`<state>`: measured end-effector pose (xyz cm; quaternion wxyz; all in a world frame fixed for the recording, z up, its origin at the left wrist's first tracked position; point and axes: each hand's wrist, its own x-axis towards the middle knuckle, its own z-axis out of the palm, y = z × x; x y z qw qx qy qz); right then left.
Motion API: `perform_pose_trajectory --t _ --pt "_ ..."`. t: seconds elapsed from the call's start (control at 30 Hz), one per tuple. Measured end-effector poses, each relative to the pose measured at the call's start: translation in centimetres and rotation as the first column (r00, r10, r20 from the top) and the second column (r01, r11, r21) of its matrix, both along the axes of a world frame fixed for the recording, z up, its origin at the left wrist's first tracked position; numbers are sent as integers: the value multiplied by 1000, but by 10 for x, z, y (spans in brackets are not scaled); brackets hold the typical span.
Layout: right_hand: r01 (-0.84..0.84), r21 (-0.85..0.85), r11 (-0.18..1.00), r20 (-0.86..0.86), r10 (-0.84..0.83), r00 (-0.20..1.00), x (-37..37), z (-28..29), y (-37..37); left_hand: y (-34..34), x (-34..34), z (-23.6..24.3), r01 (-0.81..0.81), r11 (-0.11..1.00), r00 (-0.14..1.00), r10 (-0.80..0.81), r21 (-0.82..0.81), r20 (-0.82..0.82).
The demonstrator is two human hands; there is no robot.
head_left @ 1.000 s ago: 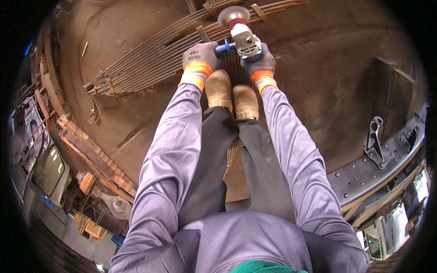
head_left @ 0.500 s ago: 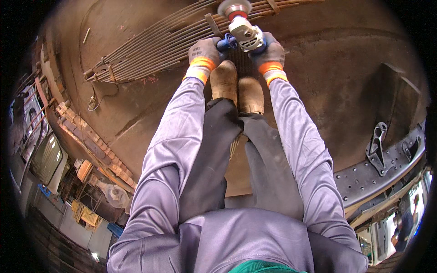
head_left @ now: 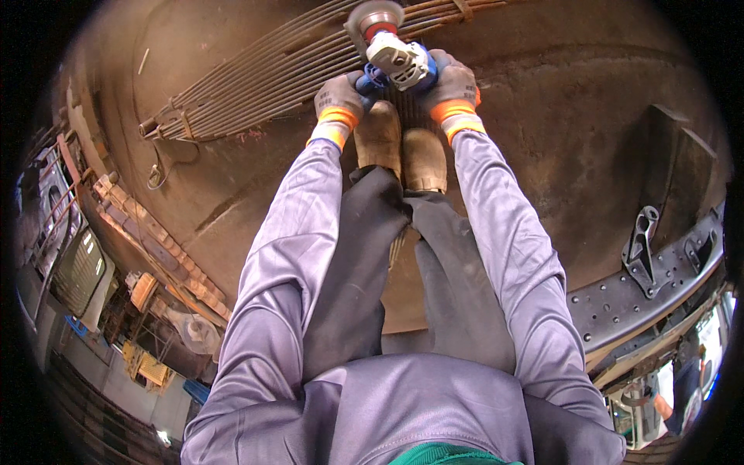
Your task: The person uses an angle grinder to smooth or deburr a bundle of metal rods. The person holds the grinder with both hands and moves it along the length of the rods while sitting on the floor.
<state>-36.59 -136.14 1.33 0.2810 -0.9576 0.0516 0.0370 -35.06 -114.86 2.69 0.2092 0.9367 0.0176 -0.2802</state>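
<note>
An angle grinder (head_left: 397, 60) with a blue and white body is held out in front of me over a stack of long curved metal leaf springs (head_left: 263, 81). My gloved left hand (head_left: 339, 94) is closed round its blue side handle. Behind the head, my gloved right hand (head_left: 451, 80) wraps the blue body. At the far end a round disc or brush (head_left: 375, 15) looks smeared, as if spinning, and lies over the springs; whether it touches them I cannot tell. Both gloves are grey with orange cuffs.
My brown boots (head_left: 424, 159) stand close by the near edge of the springs. At right lies a dark riveted beam (head_left: 620, 302) with a metal bracket (head_left: 642, 252). Rusty blocks (head_left: 159, 240) line the left side. A thin cable (head_left: 159, 174) curls on the brown floor.
The grinder and both hands have shifted somewhat to the left along the springs. Both hands keep their hold. At the lower right edge, a person has moved slightly.
</note>
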Motion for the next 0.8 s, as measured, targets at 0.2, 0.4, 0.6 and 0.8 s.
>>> perform_pose_trajectory --t 0.2,0.4,0.6,0.8 --pt "83 94 992 61 -89 994 -4 -4 -17 -16 11 -4 59 998 998 -59 33 -17" --pt "157 131 979 -70 -149 986 -12 -29 -24 -20 6 14 87 996 996 -87 15 -33" --pt "32 -11 999 -40 -33 999 1 18 21 20 3 10 -22 1000 999 22 0 -39" --pt "160 120 980 -66 -153 986 4 -1 -4 -6 22 16 110 992 993 -112 59 40"
